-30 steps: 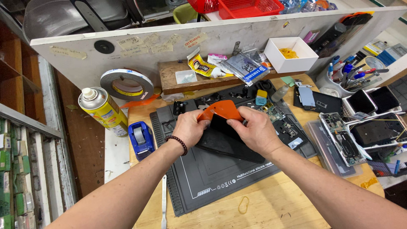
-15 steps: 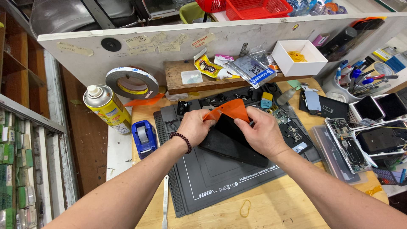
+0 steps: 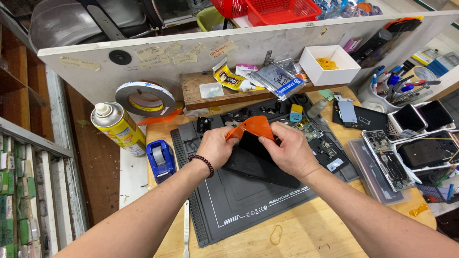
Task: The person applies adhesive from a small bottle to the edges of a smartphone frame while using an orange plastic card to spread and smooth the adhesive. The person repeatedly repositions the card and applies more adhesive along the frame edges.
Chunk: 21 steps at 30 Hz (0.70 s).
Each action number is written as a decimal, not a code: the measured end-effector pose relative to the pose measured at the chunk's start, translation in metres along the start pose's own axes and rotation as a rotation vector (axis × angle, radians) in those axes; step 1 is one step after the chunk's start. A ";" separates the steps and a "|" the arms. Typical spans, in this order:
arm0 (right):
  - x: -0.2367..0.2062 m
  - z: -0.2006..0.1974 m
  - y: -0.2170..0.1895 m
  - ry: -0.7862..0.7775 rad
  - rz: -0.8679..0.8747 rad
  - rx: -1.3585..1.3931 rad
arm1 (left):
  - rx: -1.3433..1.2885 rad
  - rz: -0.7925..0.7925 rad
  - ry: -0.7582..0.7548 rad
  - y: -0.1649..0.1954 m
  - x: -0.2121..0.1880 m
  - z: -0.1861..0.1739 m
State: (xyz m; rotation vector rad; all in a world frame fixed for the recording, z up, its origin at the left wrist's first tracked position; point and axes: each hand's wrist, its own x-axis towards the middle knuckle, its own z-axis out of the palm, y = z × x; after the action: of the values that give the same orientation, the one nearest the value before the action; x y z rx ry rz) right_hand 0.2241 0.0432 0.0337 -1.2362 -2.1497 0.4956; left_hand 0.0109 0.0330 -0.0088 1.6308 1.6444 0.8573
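A black phone is tilted up above the dark work mat. An orange film curls over the phone's top edge. My left hand, with a bead bracelet on the wrist, pinches the film's left end. My right hand grips the phone's right side, its fingers on the film's right end. Both hands meet over the middle of the mat.
A yellow spray can, a tape roll and a blue tape dispenser stand at the left. Metal tweezers and a rubber band lie near the front. Opened phones, circuit boards, a pen cup and a white box are at the right.
The camera view has shifted slightly. Both hands stay on the phone and the orange film, which curls a little more over the top edge.
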 end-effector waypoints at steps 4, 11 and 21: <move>0.003 0.001 -0.003 -0.035 0.060 0.042 | 0.005 0.013 0.029 -0.007 -0.001 0.005; 0.001 0.001 -0.013 -0.034 0.084 0.016 | -0.008 0.035 0.081 -0.014 -0.009 0.011; 0.002 0.000 -0.011 0.001 0.000 0.006 | -0.021 -0.067 0.090 -0.011 -0.006 0.010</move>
State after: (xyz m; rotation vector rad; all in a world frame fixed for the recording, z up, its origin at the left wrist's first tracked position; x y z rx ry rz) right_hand 0.2160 0.0396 0.0407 -1.2330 -2.1460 0.5005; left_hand 0.0128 0.0268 -0.0234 1.5341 1.7355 0.9229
